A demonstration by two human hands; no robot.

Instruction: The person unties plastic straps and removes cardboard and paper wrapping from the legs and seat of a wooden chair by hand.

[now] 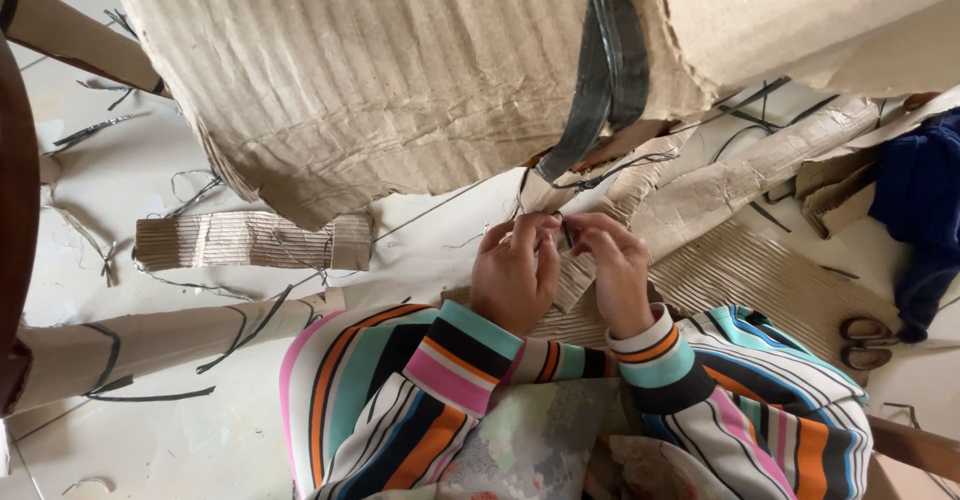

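Note:
My left hand and my right hand meet just below a big roll of brown corrugated cardboard. Both pinch a small torn strip of cardboard between the fingertips, close to the end of a dark strap that wraps the roll and hangs down. My sleeves are striped in pink, teal, orange, black and white. What exactly sits between the fingertips is partly hidden by the fingers.
A short corrugated piece lies on the pale floor at left, a cardboard tube lower left. More torn cardboard lies at right, with a dark blue cloth and sandals. Thin dark strips are scattered around.

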